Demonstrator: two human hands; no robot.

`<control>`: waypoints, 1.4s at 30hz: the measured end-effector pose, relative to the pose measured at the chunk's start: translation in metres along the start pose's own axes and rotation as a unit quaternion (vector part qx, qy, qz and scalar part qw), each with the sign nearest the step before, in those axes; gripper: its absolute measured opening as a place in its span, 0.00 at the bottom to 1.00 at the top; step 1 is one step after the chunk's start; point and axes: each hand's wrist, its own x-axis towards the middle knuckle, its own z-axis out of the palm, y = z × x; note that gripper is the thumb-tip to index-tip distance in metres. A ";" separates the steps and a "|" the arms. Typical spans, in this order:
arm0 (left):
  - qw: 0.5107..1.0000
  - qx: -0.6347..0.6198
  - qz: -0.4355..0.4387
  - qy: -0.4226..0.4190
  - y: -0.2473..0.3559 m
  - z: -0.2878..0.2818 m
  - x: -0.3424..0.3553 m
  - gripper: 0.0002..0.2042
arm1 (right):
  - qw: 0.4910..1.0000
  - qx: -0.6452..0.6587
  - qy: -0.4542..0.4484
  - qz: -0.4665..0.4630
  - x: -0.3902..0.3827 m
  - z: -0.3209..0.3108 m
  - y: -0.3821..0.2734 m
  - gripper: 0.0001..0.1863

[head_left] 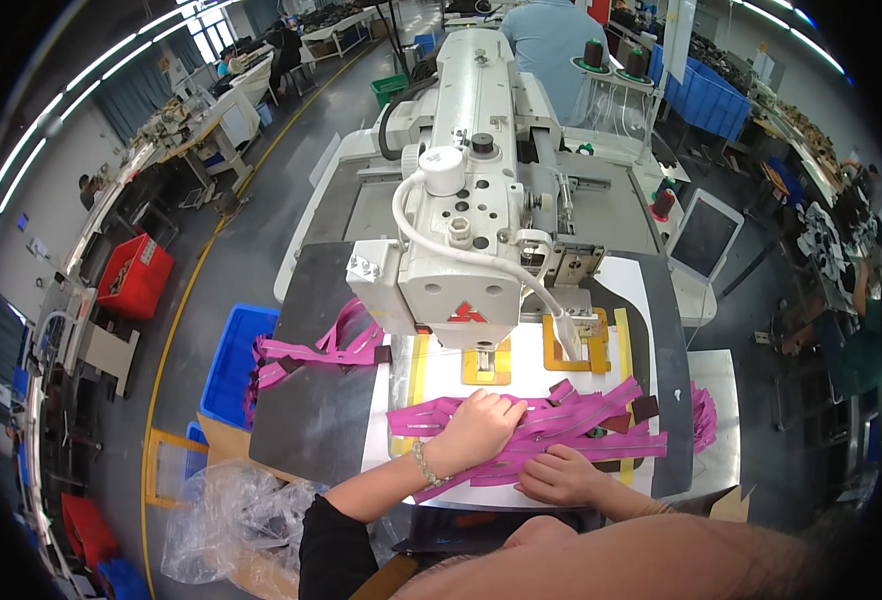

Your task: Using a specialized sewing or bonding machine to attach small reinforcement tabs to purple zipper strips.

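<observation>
Several magenta zippers (616,402) lie in overlapping strips across the white sheet in front of a large white sewing machine (461,250). Over the middle of these strips, my left hand (483,424) is closed with its fingers curled on the fabric. A beaded bracelet (424,465) circles that wrist. Closer to me and a little to the right, my right hand (559,475) pinches the near edge of the strips. Dark tabs (645,408) show at some zipper ends. Beyond the hands, yellow frames (487,362) sit around the needle area.
More magenta zippers (331,347) hang over the table's left side into a blue bin (236,365). Clear plastic bags (231,520) are bunched at lower left. A screen (704,236) stands at right, below thread cones (593,55). A person in light blue (551,45) is behind the machine.
</observation>
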 end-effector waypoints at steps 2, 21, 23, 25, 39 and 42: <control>0.999 0.040 0.013 0.028 0.000 -0.004 0.000 0.13 | 0.998 0.015 0.054 0.032 0.007 -0.003 -0.001 0.07; 0.962 0.002 0.198 0.186 -0.017 -0.030 -0.008 0.09 | 0.470 0.775 -0.001 0.423 0.030 0.021 0.081 0.06; 0.968 0.005 0.170 0.183 -0.015 -0.029 -0.009 0.09 | 0.474 0.768 0.006 0.432 0.029 0.027 0.081 0.06; 0.972 -0.033 0.154 0.174 -0.016 -0.025 -0.010 0.09 | 0.461 0.777 0.012 0.429 0.031 0.027 0.077 0.07; 0.969 -0.153 0.050 0.185 -0.021 -0.015 -0.011 0.07 | 0.375 0.823 -0.030 0.426 0.032 0.028 0.079 0.09; 0.966 -0.182 -0.019 0.181 -0.018 -0.019 -0.008 0.07 | 0.486 0.738 0.045 0.466 0.035 0.023 0.072 0.07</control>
